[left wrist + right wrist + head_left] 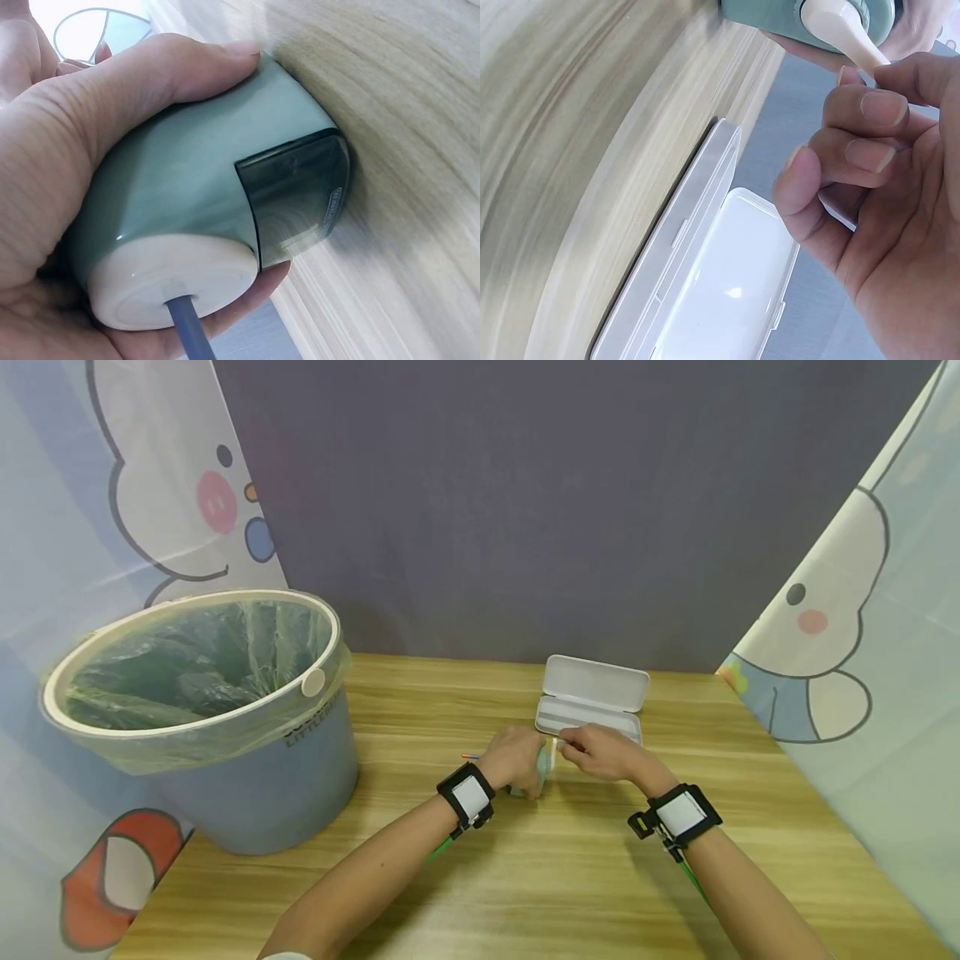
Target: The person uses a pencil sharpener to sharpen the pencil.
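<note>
The person's left hand (516, 760) is clamped round a green pencil sharpener (169, 180), its thumb lying along the upper side. The right hand (606, 752) pinches the end of the sharpener's white crank handle (849, 34) between thumb and forefinger, the other fingers curled in. A blue-grey pencil (192, 330) sits in the hole of the white face at the opposite end, and a dark see-through window (296, 199) shows on the sharpener's side. The sharpener is at the tabletop (525, 877), between the two hands. Just beyond the right hand, which partly hides it in the head view, lies a white hinged case (596, 683) with its lid raised. Well off to the left stands a blue-grey bin (300, 797) with a pale rim, lined with a translucent bag (172, 747). A dark grey panel (510, 510) rises behind the tabletop, and cartoon-printed sheets (832, 627) flank it.
</note>
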